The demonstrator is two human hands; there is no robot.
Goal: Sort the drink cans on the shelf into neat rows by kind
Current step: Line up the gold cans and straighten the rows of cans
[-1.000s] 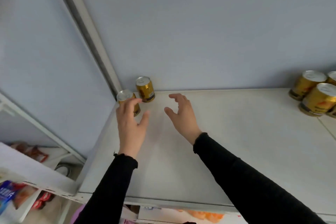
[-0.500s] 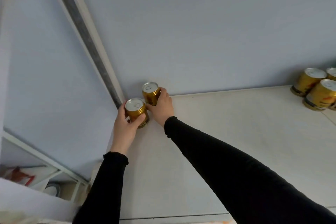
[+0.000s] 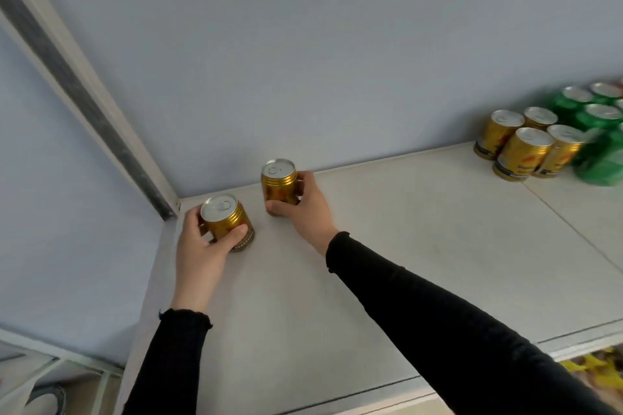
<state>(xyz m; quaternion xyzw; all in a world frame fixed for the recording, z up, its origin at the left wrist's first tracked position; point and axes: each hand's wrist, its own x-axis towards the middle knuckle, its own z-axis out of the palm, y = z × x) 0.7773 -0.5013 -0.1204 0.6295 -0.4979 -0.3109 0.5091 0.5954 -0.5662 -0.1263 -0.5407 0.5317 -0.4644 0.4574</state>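
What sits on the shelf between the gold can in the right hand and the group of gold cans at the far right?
Nothing: the head view shows only bare white shelf between the gold can in the right hand and the cluster of gold cans.

Soft, even, cool daylight, moderately bright, no glare. Faint diffuse shadows under both sleeves on the shelf (image 3: 387, 232). Wide-angle bend tilts the corner post (image 3: 84, 84) at left. The green cans (image 3: 600, 145) at the shelf's far right edge are smeared and soft; centre is reasonably sharp, slightly compressed.
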